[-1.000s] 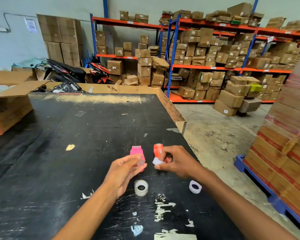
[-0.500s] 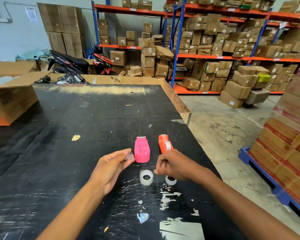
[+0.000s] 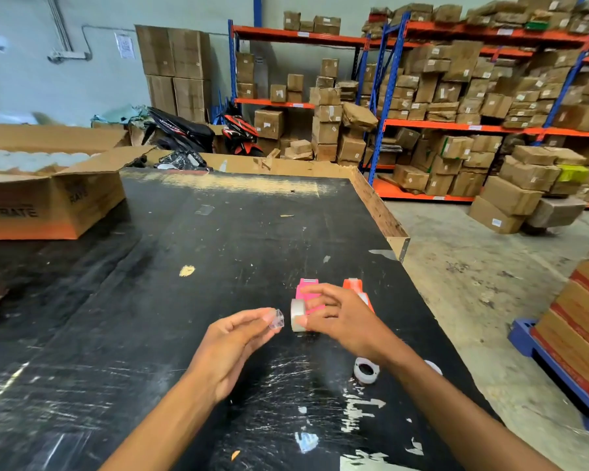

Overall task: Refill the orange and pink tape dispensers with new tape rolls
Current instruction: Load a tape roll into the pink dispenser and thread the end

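A pink tape dispenser (image 3: 306, 291) stands on the black table (image 3: 170, 273), partly hidden behind my right hand (image 3: 340, 317). Just right of it is the orange dispenser (image 3: 353, 286), also partly covered. My right hand holds a clear tape roll (image 3: 297, 315) upright on edge, lifted in front of the pink dispenser. My left hand (image 3: 233, 338) pinches a small clear plastic piece (image 3: 276, 319) at its fingertips, a short gap left of the roll. A white empty tape core (image 3: 366, 369) lies on the table under my right forearm; another white ring (image 3: 434, 367) peeks out beyond the arm.
An open cardboard box (image 3: 55, 202) with pale rolls sits at the table's far left. The table's right edge (image 3: 398, 246) drops to the concrete floor. Stacked cartons on a blue pallet (image 3: 558, 365) stand at right; shelving with boxes fills the back.
My right hand picked the clear tape roll off the table and raised it in front of the pink dispenser. My left hand still pinches the small clear piece, now nearer the roll.
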Available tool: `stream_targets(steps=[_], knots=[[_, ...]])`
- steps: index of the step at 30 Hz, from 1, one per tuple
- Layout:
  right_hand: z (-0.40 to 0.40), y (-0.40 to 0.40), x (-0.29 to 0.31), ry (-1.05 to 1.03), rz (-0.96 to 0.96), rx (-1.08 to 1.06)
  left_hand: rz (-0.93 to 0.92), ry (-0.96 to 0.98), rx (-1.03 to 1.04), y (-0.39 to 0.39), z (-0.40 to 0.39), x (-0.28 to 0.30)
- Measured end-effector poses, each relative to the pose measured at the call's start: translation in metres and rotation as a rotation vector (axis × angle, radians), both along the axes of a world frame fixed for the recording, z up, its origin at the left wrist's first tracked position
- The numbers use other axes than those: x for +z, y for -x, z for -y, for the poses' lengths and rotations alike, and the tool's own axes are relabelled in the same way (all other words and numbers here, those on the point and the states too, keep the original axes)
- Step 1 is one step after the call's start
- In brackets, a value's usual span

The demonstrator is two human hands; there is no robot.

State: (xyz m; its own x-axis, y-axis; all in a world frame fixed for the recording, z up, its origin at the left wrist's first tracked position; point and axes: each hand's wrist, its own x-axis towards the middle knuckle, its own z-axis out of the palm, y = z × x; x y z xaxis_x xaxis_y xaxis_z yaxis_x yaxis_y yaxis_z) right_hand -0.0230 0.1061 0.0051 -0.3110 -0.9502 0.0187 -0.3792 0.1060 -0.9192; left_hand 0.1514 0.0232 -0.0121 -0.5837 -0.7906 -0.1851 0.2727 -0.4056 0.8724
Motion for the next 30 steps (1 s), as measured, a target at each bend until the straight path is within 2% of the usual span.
stream_targets(steps=[2, 10, 22, 30], knots=[[-0.003, -0.003, 0.010, 0.053, 0.071, 0.043, -0.011, 0.011, 0.003, 0.002, -0.001, 0.000], [-0.008, -0.011, 0.017, 0.166, -0.006, 0.026, -0.033, 0.144, 0.042, 0.009, -0.005, 0.004], [-0.014, -0.008, 0.023, 0.173, -0.035, 0.098, 0.069, 0.367, -0.001, 0.010, -0.003, 0.006], [-0.006, -0.008, 0.022, 0.220, -0.032, 0.010, 0.005, 0.310, -0.015, 0.017, -0.009, 0.009]])
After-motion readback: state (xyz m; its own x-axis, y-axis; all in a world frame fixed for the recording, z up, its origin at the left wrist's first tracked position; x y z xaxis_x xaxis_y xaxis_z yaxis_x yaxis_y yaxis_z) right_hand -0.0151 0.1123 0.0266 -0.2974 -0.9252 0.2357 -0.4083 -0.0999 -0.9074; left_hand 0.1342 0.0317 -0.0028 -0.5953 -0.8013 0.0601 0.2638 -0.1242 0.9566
